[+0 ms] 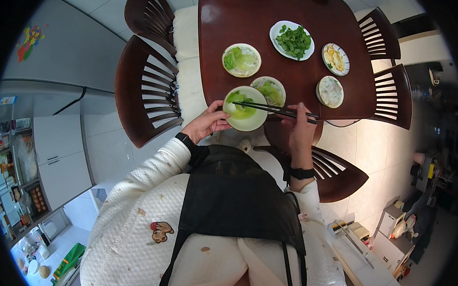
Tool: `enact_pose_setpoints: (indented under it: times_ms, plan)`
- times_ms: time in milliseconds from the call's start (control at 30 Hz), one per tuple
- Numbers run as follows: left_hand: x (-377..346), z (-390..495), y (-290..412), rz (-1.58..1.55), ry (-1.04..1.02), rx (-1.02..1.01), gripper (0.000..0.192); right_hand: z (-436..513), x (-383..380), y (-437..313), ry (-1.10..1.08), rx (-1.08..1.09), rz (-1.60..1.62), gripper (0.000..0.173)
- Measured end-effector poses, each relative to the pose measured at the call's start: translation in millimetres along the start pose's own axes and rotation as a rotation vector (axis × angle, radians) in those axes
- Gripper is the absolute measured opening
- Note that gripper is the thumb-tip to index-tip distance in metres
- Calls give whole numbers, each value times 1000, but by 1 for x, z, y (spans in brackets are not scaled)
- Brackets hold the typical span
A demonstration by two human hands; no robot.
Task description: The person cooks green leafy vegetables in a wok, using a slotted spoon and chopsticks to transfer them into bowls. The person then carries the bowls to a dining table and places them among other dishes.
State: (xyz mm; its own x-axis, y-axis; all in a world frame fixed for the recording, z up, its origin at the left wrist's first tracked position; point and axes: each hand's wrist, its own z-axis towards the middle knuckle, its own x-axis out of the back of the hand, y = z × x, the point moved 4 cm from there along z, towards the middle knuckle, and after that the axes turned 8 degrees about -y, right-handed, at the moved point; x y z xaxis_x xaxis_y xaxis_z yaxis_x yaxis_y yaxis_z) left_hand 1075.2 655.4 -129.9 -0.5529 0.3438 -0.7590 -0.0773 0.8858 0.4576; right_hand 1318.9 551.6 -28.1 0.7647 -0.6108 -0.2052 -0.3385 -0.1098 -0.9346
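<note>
With fingers and thumb at its left rim, my left hand [206,123] holds up a pale bowl [255,123] of green lettuce leaves [240,109]. Black chopsticks [275,109] are gripped in my right hand [300,125], and their tips reach into the bowl over the lettuce. Just beyond, partly hidden by the held bowl, a second bowl [283,92] with lettuce stands at the edge of the dark wooden table [243,19]. Farther left on the table is a bowl [259,69] with lettuce over pale food. To the right stands a bowl [330,92] of whitish food.
On the table are a white plate of leafy greens [293,41] and a small plate with fried egg [334,58]. Wooden chairs [131,87] line the left side. Others [400,95] stand at right, and one chair [342,176] is close by my right arm.
</note>
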Motion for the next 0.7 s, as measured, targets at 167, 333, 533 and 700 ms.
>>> enact_pose_setpoints:
  times_ms: [167,333,533,700]
  plan:
    - [12,-3,0,-6,42,-6,46,-4,37,-19,74,6,109,33]
    - [28,-13,0,13,98,-4,47,12,64,-16,161,46,25,33]
    - [37,-20,4,-26,100,-23,48,24,66,-2,219,9,-138,32]
    - [36,-23,10,-33,100,-37,49,-12,34,-42,60,119,-277,28]
